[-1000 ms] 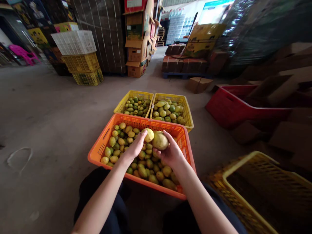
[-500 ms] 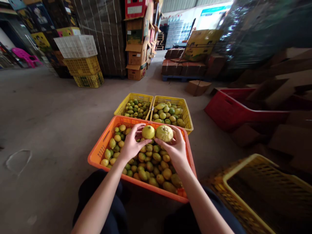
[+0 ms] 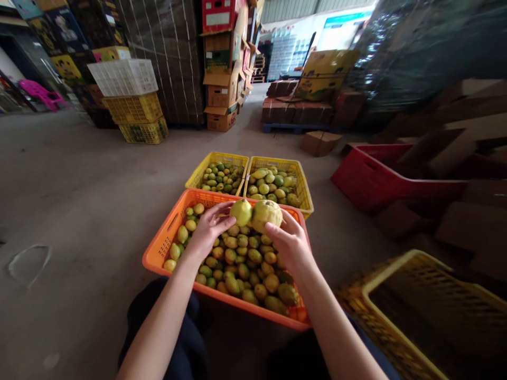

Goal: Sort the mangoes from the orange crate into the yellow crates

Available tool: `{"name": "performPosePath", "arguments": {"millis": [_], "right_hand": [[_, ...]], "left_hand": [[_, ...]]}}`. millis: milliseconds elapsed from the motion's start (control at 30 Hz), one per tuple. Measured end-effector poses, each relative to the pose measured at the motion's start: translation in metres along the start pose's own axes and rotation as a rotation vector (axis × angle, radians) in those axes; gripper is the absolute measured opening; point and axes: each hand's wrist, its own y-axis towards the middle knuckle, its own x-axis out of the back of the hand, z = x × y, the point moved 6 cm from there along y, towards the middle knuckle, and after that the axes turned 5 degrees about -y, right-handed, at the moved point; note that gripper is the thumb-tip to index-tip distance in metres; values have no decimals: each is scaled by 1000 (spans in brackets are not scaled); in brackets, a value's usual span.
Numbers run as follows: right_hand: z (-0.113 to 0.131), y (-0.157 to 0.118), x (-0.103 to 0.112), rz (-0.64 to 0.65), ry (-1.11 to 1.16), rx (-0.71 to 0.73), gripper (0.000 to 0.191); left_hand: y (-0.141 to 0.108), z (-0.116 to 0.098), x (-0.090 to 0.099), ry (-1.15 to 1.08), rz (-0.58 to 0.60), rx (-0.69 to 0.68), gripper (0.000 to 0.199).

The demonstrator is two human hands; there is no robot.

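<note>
My left hand is closed round a yellow-green lemon, thumb at its lower left side. In my right hand is a larger, bumpy lemon, gripped between the thumb in front and fingers at its right. The two fruits are side by side, almost touching, above the far part of an orange crate. Many yellow and green lemons fill that crate, which stands between my knees. Behind it, a left yellow crate holds small lemons, and a right yellow crate holds bigger ones.
At the lower right stands a yellow basket. A red crate with cardboard is on the right. Stacked white and yellow crates stand at the left back, beside wrapped pallets. A cardboard box lies on the concrete floor.
Both lemons have been turned in my fingers and raised slightly. My right thumb has moved up onto the front of the larger lemon, and my left hand has shifted a little left.
</note>
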Motion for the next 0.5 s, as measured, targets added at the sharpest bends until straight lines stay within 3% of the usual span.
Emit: {"name": "performPosePath", "arguments": {"millis": [200,333,500], "right_hand": [[-10,4,0,31,93,-80,28],[-16,6,1,33,174,-152,26],[-18,4,0,53,185,-218,28]], "left_hand": [[4,6,4,-94,-2,57,26],[4,8,6,-42,-60,57,30],[3,8,3,35,-42,42,39]]}}
